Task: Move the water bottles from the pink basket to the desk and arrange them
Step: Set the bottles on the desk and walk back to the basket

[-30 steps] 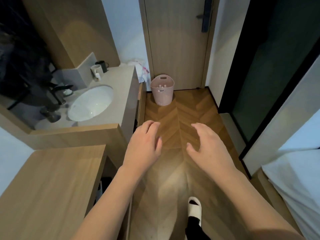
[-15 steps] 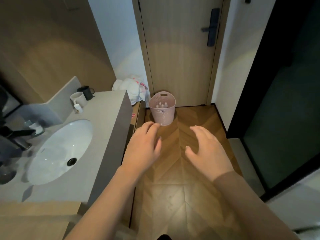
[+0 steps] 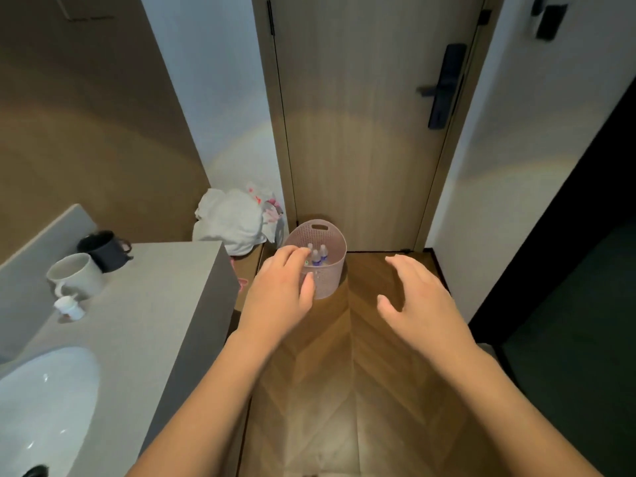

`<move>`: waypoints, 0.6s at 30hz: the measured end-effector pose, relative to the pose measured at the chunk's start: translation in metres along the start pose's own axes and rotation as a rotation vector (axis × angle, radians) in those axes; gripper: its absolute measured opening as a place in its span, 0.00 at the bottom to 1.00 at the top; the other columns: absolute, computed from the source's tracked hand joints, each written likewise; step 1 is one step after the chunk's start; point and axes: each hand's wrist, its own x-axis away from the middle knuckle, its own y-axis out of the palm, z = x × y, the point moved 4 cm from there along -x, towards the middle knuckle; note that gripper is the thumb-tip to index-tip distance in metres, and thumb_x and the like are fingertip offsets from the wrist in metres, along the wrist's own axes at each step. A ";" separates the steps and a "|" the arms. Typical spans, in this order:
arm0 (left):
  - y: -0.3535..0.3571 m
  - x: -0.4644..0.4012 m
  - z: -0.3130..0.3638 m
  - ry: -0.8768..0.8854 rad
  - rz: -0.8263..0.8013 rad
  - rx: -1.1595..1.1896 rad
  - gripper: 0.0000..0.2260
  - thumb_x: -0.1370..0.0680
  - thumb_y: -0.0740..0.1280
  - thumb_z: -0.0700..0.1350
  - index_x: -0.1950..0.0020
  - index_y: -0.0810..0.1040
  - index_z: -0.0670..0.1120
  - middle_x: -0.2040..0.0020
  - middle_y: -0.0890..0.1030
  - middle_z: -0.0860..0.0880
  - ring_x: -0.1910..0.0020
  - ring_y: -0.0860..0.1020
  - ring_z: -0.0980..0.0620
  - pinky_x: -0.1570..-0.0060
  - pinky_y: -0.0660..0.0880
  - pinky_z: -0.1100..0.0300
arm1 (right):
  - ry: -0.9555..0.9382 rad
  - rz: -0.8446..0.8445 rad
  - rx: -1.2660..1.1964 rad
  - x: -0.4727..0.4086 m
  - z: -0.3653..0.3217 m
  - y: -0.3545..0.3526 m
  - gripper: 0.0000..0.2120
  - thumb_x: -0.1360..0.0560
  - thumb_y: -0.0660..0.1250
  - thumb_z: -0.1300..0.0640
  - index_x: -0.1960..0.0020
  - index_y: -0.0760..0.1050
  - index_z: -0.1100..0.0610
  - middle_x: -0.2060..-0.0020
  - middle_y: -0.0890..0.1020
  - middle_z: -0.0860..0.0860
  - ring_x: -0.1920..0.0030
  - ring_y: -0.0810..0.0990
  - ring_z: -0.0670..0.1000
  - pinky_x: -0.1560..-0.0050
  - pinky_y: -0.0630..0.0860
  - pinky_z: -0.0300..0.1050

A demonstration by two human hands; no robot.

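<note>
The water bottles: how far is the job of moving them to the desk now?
Nothing looks done yet: the water bottles stand inside the pink basket on the floor by the door. In hand: nothing; the left hand and right hand are open and extended toward the basket. Left: take out every bottle, carry it to the desk, arrange them. No desk is in view.

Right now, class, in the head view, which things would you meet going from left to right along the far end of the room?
White ceramic mug → dark mug → crumpled white cloth heap → pink perforated plastic basket → black door handle.
</note>
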 end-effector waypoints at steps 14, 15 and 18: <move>0.141 -0.286 -0.024 -0.046 -0.053 -0.024 0.18 0.20 0.64 0.46 0.30 0.72 0.45 0.33 0.74 0.47 0.36 0.73 0.48 0.38 0.72 0.54 | 0.013 -0.043 -0.072 -0.298 0.133 0.033 0.28 0.23 0.66 0.48 0.25 0.62 0.46 0.26 0.66 0.45 0.27 0.65 0.48 0.30 0.64 0.45; 0.146 -0.308 -0.024 -0.052 -0.047 -0.030 0.18 0.20 0.64 0.46 0.30 0.72 0.45 0.33 0.74 0.47 0.36 0.73 0.48 0.39 0.72 0.55 | 0.012 -0.048 -0.081 -0.322 0.142 0.030 0.28 0.23 0.66 0.47 0.25 0.62 0.46 0.26 0.66 0.45 0.27 0.64 0.48 0.30 0.65 0.46; 0.159 -0.369 -0.025 -0.081 -0.031 -0.051 0.18 0.20 0.64 0.46 0.31 0.73 0.45 0.33 0.74 0.46 0.36 0.74 0.48 0.39 0.73 0.55 | -0.016 -0.052 -0.095 -0.390 0.163 0.025 0.29 0.23 0.66 0.47 0.25 0.62 0.46 0.26 0.66 0.45 0.28 0.65 0.48 0.31 0.66 0.46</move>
